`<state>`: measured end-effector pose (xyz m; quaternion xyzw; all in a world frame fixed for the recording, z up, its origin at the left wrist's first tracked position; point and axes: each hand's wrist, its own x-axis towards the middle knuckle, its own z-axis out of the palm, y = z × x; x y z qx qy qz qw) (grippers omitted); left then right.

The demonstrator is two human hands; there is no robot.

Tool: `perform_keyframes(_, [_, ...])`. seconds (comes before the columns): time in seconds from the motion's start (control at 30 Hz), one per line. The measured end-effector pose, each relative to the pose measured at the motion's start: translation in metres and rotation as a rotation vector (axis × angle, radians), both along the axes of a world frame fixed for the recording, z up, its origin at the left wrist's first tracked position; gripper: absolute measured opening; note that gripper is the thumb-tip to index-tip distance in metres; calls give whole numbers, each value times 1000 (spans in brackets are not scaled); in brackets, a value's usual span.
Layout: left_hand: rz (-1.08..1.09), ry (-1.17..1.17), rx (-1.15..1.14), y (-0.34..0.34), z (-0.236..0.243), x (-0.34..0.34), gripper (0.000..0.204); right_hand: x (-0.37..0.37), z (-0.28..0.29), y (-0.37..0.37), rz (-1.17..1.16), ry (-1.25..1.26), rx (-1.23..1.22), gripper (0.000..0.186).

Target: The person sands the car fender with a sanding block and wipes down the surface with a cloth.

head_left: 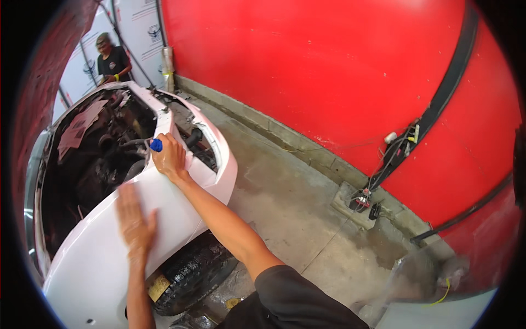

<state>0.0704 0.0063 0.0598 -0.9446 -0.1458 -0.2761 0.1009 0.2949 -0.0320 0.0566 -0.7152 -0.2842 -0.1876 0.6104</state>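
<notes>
Right hand [169,159] clenched around small blue-handled tool [156,145] at far edge of glossy white car fender panel [98,257]; left hand [133,222] released, flat on panel nearer, blurred.

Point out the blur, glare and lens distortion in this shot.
Head view: the left hand is motion-blurred on the white fender; the right hand, gripping a blue-handled tool, is sharp. The red wall and its base curve from fisheye distortion. Soft sheen on the fender; black vignette rings the frame.
</notes>
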Motion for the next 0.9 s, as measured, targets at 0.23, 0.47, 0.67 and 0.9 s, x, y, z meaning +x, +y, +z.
perform_keyframes(0.23, [198, -293, 65, 9, 2, -7, 79, 0, -6, 8, 54, -5, 170, 20])
perform_keyframes(0.47, [96, 52, 38, -7, -4, 5, 91, 33, -39, -23, -36, -89, 244, 15])
perform_keyframes(0.67, [156, 35, 38, -5, -10, 0, 96, 23, -27, -15, 45, -96, 263, 13])
perform_keyframes(0.9, [-55, 258, 285, -28, -17, 65, 87, 43, -51, -16, 140, 27, 180, 18])
